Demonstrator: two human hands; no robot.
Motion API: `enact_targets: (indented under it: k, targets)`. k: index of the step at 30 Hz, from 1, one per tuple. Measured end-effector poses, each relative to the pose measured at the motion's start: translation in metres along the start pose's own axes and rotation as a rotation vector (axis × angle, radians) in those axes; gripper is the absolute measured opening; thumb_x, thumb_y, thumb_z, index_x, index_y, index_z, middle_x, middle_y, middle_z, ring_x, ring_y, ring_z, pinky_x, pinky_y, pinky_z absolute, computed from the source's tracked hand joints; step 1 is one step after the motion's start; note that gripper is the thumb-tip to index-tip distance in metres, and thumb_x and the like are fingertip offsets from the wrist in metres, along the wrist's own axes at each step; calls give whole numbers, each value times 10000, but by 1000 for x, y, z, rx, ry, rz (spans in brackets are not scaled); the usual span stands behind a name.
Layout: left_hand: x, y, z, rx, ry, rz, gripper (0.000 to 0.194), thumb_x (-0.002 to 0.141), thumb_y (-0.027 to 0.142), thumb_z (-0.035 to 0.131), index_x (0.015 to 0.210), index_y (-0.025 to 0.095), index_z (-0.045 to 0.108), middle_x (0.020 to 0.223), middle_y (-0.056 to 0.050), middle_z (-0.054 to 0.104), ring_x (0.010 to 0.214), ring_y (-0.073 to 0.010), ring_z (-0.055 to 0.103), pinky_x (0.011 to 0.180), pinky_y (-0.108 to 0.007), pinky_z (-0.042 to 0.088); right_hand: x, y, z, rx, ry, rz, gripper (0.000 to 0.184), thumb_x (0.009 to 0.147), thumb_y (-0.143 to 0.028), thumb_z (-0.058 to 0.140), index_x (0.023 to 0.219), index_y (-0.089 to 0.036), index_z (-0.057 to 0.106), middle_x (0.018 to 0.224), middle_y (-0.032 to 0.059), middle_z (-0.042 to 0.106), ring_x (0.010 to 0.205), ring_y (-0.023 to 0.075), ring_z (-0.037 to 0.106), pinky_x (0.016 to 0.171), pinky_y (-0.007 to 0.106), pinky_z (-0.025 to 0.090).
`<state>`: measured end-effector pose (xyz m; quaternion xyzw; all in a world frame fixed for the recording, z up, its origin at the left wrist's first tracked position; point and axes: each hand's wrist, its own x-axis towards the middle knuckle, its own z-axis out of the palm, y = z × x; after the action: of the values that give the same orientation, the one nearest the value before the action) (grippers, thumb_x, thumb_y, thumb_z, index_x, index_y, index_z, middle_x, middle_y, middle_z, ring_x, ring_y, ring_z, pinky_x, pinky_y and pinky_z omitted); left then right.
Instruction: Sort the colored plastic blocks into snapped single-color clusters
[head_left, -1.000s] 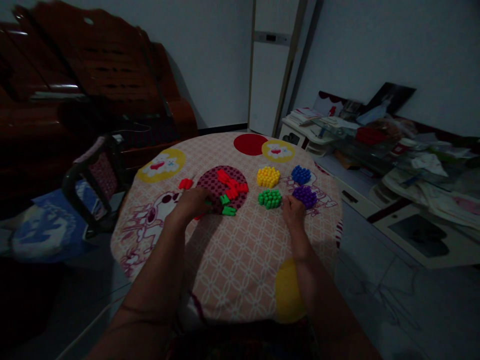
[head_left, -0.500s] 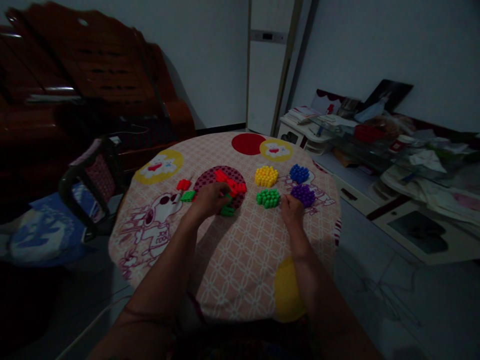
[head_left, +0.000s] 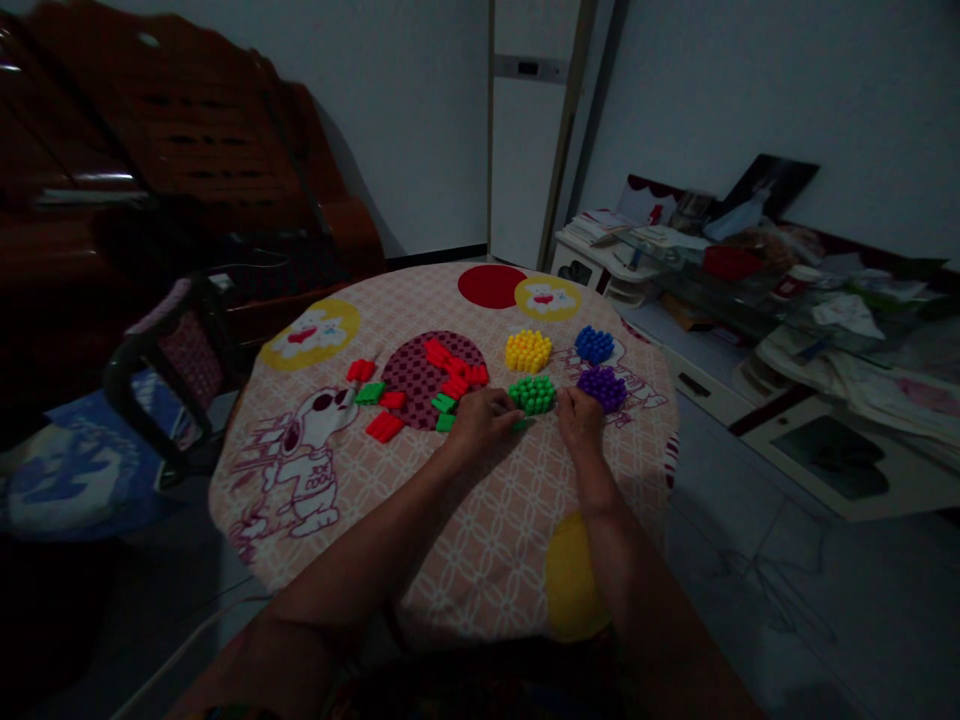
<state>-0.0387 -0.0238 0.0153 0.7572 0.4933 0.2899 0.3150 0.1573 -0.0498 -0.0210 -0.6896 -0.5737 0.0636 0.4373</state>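
Observation:
My left hand reaches over the middle of the table, fingers pinched beside the green cluster of small knobbly pieces. A bit of green plastic piece shows at its fingertips. Between the green cluster and the purple cluster is my right hand, fingers closed; whatever they hold is hidden. Behind stand a yellow cluster and a blue cluster. Loose red pieces and green pieces lie left of my left hand, partly covered by it.
More red and green pieces lie on the left of the round table's patterned cloth. A chair stands at the left, with a wooden sofa behind. On the right is a cluttered low cabinet.
My left hand has moved right, from the loose pieces at the left to the green cluster. A green piece now shows beside the red ones there. My right hand stays almost in place.

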Motion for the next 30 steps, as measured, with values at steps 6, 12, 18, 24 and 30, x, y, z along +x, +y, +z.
enact_targets:
  k: [6,12,18,24,30]
  targets:
    - [-8,5,4,28,-18,-2,267,639,256,769,884,175,701,835,-33,706,740,-180,665,674,-271,499,-1,0,0,9,4,-2,380,947,-413,382,641,-218,494,586,-14,510,582,139,421,599,285,269]
    - [-9,7,11,82,64,5,265,708,193,682,969,210,639,852,-32,692,785,-188,634,694,-290,489,-1,0,0,4,-1,-12,363,946,-389,395,644,-219,502,593,-10,523,593,141,438,601,280,281]
    - [0,5,16,115,51,78,304,716,189,684,1006,210,592,936,-52,668,854,-209,625,761,-325,488,-1,-1,0,0,13,-16,369,947,-397,391,636,-225,487,582,-14,504,587,144,413,595,283,268]
    - [3,4,21,101,88,94,328,729,152,675,1026,210,550,1009,-57,638,898,-207,607,799,-330,487,-1,-3,-2,-6,12,-15,362,941,-390,390,626,-229,464,575,-17,489,591,146,411,600,283,275]
    - [1,5,12,88,104,140,318,742,157,683,1028,200,551,1059,-60,617,844,-170,609,787,-310,505,-2,-1,-2,-3,18,-21,373,942,-398,394,635,-219,510,591,-3,524,588,147,423,602,285,278]
